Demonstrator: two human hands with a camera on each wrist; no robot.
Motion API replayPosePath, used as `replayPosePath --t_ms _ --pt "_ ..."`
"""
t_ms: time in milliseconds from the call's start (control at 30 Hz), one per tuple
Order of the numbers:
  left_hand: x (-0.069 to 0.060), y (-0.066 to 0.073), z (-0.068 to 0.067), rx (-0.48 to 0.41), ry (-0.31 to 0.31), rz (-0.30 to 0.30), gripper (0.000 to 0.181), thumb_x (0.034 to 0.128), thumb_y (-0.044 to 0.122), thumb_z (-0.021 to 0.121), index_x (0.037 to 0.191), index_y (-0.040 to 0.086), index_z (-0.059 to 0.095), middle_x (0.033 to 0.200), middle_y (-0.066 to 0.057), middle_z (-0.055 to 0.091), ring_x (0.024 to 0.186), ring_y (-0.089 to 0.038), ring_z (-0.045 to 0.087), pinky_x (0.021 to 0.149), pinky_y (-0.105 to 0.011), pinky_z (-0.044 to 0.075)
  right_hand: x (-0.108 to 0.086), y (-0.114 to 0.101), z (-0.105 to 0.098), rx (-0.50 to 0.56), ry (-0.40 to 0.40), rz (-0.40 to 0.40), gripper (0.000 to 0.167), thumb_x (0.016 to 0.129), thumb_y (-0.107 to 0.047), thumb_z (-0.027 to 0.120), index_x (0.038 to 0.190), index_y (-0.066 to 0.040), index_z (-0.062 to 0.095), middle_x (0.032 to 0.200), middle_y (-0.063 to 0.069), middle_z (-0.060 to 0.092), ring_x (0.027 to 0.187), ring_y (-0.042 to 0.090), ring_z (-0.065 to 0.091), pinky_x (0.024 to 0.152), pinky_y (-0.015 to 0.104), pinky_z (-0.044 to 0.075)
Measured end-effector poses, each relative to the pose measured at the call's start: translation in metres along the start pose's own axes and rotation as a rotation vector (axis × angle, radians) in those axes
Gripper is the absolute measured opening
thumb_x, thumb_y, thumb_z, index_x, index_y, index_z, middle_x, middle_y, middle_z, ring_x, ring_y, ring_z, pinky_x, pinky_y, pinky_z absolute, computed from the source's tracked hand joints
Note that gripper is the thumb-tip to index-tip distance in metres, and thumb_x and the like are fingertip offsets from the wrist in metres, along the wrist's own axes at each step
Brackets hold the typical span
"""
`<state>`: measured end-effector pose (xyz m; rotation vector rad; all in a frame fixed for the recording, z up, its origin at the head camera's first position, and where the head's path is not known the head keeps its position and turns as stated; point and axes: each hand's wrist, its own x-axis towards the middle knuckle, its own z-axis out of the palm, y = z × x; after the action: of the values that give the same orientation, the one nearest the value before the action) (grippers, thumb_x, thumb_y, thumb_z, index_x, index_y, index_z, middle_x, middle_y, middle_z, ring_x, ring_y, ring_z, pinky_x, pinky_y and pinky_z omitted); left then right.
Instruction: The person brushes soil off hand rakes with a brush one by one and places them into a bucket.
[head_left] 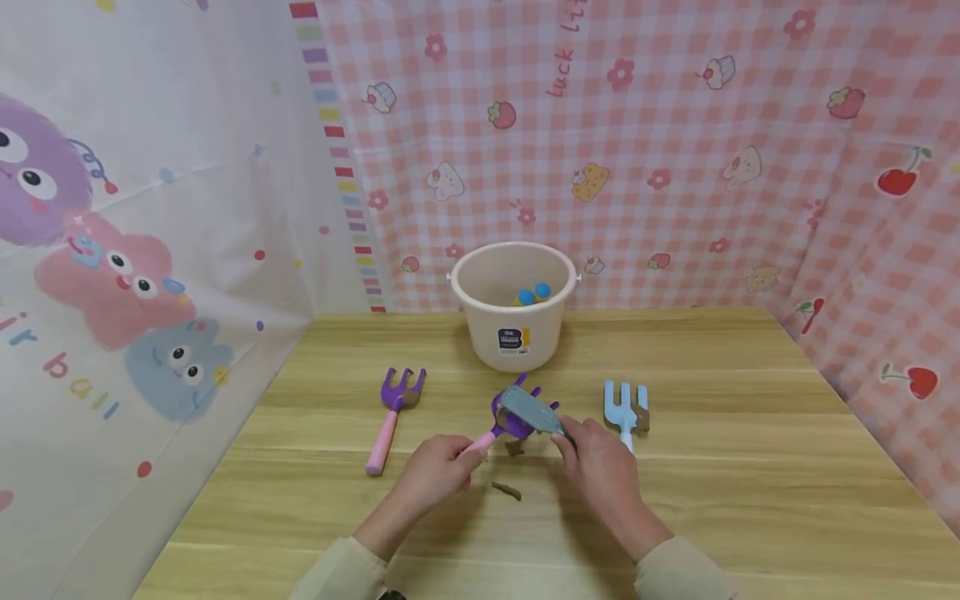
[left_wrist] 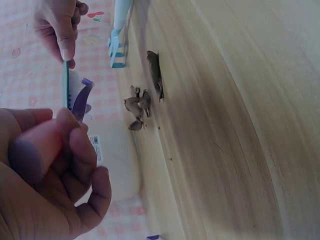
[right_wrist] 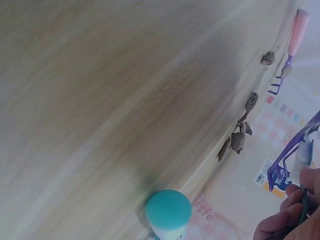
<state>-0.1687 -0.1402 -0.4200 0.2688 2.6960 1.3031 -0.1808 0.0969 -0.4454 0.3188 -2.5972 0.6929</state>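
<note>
**Both hands full: toy fork in one, brush in the other**

So my left hand [head_left: 438, 467] has its fingers and thumb curled round the smooth, round pink handle of a toy garden fork [head_left: 516, 428], and its curved purple plastic prongs angle up over the middle of the table [head_left: 712, 517]. My right hand [head_left: 600, 467] is pinching a flat, rounded, grey-green brush [head_left: 532, 411] between thumb and fingers. The brush's back has a bumpy look from above, and its pale bristles face the fork's head, overlapping it. Can't tell how hard they press, if at all.

Below the tools there's a little clump of crumpled brown scraps [left_wrist: 135, 105], curly and dry-leaf-looking, plus one longer rolled piece [head_left: 506, 490] closer to me. Wood-grain surface under all of it, pale with streaky lines.

Off to the left lies a second purple fork [head_left: 387, 425], same pink handle, with a brownish lump at its prongs. To the right, a light blue fork [head_left: 622, 412] with squared-off tines, also with a brown bit on it.

Behind everything stands a cream bucket [head_left: 480, 333], smooth-walled with a round rim and a sticker [head_left: 513, 340], two round blue tops [head_left: 542, 290] showing inside. Backdrop's a pink gingham cloth [head_left: 637, 133], softly rippled.
</note>
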Motion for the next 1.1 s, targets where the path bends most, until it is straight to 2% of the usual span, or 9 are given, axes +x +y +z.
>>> replayPosePath --t_ms 200,333,600,733,900,1100 --pt "-0.002 0.002 0.001 0.127 0.040 0.013 0.033 0.0993 0.033 0.056 0.081 0.009 0.067 0.059 0.004 0.052 0.050 -0.012 0.042 0.045 -0.027 0.033 0.000 0.001 -0.001 -0.004 -0.020 0.023 0.027 0.090 -0.022 0.073 0.115 -0.011 0.073 0.075 0.005 0.060 0.057 0.023 0.055 0.048 0.037 0.044" --pt "-0.003 0.003 0.001 0.163 0.049 0.017 0.032 0.0993 0.033 0.056 0.081 0.009 0.066 0.060 0.003 0.051 0.051 -0.013 0.042 0.046 -0.029 0.035 0.000 0.002 -0.002 0.002 -0.036 0.023 0.026 0.091 -0.022 0.073 0.114 -0.010 0.073 0.074 0.005 0.060 0.058 0.022 0.055 0.048 0.037 0.044" --pt "-0.002 0.004 -0.001 0.157 0.048 -0.013 0.030 0.0995 0.031 0.055 0.083 0.008 0.067 0.060 0.003 0.052 0.049 -0.012 0.042 0.044 -0.026 0.034 -0.002 -0.001 -0.010 0.085 0.026 0.010 0.023 0.089 -0.017 0.074 0.110 -0.007 0.074 0.075 0.007 0.064 0.066 0.027 0.062 0.053 0.044 0.047" --pt "0.000 0.005 -0.002 0.158 0.049 -0.020 0.032 0.1000 0.031 0.054 0.080 0.008 0.066 0.059 0.003 0.053 0.049 -0.012 0.042 0.044 -0.026 0.033 -0.003 -0.012 -0.011 0.144 0.001 -0.029 0.025 0.089 -0.017 0.074 0.112 -0.005 0.073 0.075 0.006 0.063 0.063 0.021 0.058 0.053 0.038 0.045" --pt "0.000 0.004 -0.002 0.143 0.053 -0.014 0.033 0.1003 0.032 0.054 0.082 0.008 0.068 0.059 0.003 0.054 0.050 -0.012 0.044 0.045 -0.027 0.035 -0.006 -0.017 -0.007 0.116 -0.077 -0.010 0.026 0.090 -0.019 0.073 0.113 -0.006 0.073 0.074 0.004 0.062 0.060 0.016 0.054 0.050 0.033 0.043" --pt "-0.003 0.002 -0.002 0.113 0.052 -0.006 0.036 0.1000 0.033 0.054 0.075 0.009 0.064 0.057 0.004 0.052 0.048 -0.010 0.040 0.043 -0.024 0.031 -0.005 -0.004 -0.004 0.077 -0.061 0.040 0.027 0.089 -0.020 0.074 0.113 -0.006 0.073 0.079 0.008 0.067 0.065 0.022 0.060 0.053 0.038 0.048"
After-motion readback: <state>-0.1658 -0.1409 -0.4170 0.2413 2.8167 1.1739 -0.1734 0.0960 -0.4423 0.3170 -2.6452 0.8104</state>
